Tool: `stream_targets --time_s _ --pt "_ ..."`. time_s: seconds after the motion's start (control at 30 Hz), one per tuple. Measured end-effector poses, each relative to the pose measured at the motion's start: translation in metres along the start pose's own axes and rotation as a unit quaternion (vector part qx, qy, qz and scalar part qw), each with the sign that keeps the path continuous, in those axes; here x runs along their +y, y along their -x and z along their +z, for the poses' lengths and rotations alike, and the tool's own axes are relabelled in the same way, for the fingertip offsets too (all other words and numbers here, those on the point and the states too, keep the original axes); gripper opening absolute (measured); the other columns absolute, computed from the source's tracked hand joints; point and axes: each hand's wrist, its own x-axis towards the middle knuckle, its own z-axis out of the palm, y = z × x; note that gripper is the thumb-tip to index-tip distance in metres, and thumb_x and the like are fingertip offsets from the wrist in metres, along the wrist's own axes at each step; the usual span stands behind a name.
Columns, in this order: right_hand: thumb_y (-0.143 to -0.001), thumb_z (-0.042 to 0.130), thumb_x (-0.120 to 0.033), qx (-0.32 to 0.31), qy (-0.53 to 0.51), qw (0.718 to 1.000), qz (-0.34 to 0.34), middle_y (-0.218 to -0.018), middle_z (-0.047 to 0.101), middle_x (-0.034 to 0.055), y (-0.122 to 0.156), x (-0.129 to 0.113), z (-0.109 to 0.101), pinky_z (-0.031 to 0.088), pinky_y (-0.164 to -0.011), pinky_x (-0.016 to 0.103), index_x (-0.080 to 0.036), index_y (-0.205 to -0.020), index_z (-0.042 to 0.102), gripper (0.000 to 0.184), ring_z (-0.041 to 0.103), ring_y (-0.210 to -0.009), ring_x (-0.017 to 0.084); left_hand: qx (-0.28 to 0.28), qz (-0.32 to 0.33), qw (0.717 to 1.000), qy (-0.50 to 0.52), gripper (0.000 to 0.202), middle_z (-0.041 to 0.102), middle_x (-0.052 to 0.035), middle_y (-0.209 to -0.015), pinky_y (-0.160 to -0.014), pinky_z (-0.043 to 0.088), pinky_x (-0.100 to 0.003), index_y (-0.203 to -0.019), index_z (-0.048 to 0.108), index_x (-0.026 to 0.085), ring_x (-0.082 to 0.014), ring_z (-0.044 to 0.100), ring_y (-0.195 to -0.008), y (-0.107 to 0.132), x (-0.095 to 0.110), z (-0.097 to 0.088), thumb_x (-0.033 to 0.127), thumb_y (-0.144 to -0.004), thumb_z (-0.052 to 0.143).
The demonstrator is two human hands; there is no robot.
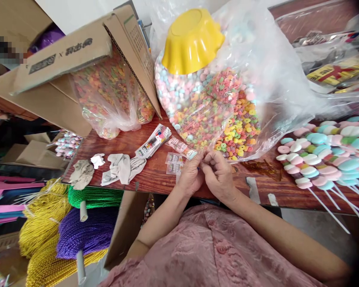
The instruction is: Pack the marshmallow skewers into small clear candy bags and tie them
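My left hand (pixel 192 174) and my right hand (pixel 219 173) meet at the near edge of the wooden table (pixel 155 173), fingers curled and pinched together on something small that I cannot make out. Right in front of them lies a big clear plastic bag (pixel 215 115) full of coloured candy rings, with an upturned yellow bowl (pixel 192 40) on top. Small printed packets (pixel 174 163) lie beside my left hand.
A tipped cardboard box (pixel 68 59) holds another bag of candy (pixel 110 95) at the left. Marshmallow skewers (pixel 326 155) are stacked at the right. Crumpled cloths (pixel 119 168) lie on the table. Spools of yellow, green and purple cord (pixel 68 231) sit below left.
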Motion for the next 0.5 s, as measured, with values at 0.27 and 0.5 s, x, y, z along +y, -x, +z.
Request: stream_targets --time_s 0.27,0.5 --pt "-0.084 0.051 -0.017 -0.021 0.077 0.997 -0.018 -0.076 0.063 0.0013 -0.009 -0.004 -0.006 0.045 -0.064 0.028 -0.022 -0.092 0.051 0.009 0.058 -0.066 0.015 0.011 -0.085 0.996 0.04 0.027 0.072 -0.0057 -0.084 -0.095 0.049 -0.033 -0.08 0.067 0.015 -0.0218 0.067 -0.103 0.004 0.0 0.006 0.036 -0.092 0.056" --pt "-0.093 0.044 -0.018 -0.07 0.207 0.957 -0.193 -0.072 0.062 0.0033 -0.018 -0.001 -0.027 0.042 -0.064 0.027 -0.021 -0.08 0.057 0.018 0.058 -0.067 0.015 -0.075 -0.106 0.987 0.095 0.042 0.072 -0.0049 -0.086 -0.094 0.051 -0.034 -0.095 0.068 0.016 -0.0199 0.069 -0.094 0.01 0.014 -0.002 0.051 -0.096 0.045"
